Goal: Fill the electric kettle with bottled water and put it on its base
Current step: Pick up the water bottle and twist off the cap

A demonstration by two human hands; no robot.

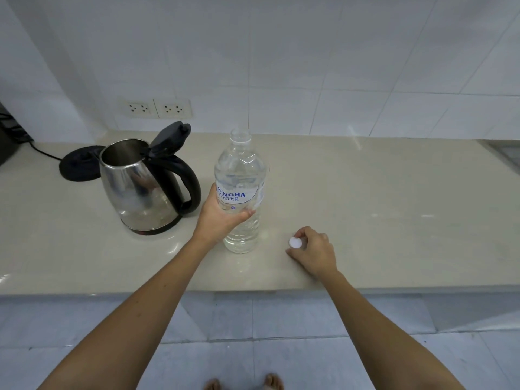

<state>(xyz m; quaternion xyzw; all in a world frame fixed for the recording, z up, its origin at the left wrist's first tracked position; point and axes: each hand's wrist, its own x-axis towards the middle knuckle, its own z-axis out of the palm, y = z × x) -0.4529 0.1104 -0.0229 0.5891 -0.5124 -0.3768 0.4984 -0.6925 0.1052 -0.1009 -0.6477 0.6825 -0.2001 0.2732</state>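
A clear plastic water bottle (239, 170) with a blue-lettered label stands upright and uncapped on the beige counter (380, 209). My left hand (222, 218) is wrapped around its middle. To its left sits a steel electric kettle (140, 190) with a black handle, its black lid (170, 137) flipped up. The round black base (78, 164) lies behind the kettle on the left, with a cord running off to the left. My right hand (312, 250) rests low on the counter to the right of the bottle, fingers pinching the white bottle cap (295, 242).
Two wall sockets (157, 108) sit in the white tiled wall above the kettle. A dark appliance (8, 142) stands at the far left edge. The counter's front edge runs just below my wrists, with tiled floor beneath.
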